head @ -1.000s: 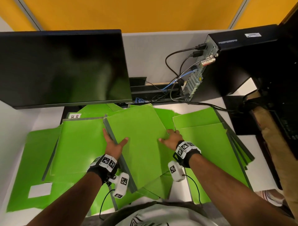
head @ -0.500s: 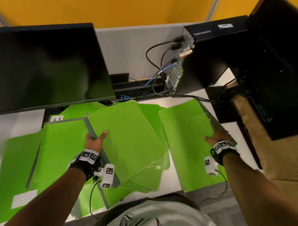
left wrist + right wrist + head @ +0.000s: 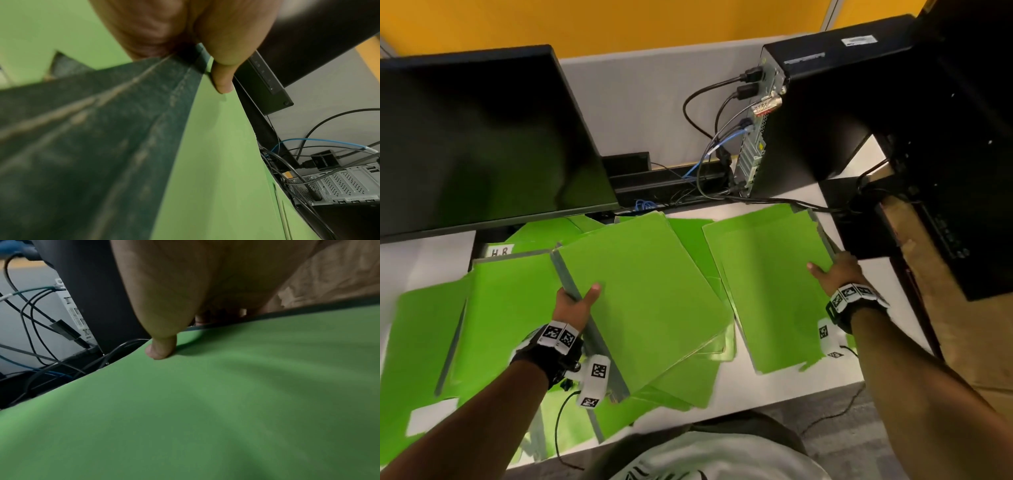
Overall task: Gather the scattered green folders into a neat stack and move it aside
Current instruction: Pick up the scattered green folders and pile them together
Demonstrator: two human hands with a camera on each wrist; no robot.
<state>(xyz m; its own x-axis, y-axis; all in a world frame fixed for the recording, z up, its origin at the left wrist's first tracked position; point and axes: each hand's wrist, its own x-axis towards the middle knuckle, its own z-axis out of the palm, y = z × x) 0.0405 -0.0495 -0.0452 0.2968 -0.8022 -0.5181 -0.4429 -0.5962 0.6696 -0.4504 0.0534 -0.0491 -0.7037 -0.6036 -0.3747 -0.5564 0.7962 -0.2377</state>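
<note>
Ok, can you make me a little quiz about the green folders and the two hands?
1. True or false: the left hand grips the grey-spined green folder at its spine.
2. Which hand holds the right-side green folder nearest the black computer tower?
A. left
B. right
3. Fill in: the big black flat ____ stands behind the folders.

Key: 1 true; 2 B; 3 monitor.

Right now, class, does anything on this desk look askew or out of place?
Yes. The green card folders lie fanned at clashing angles. The left hand grips the tilted middle folder; the right hand grips a separate right-side pile.
</note>
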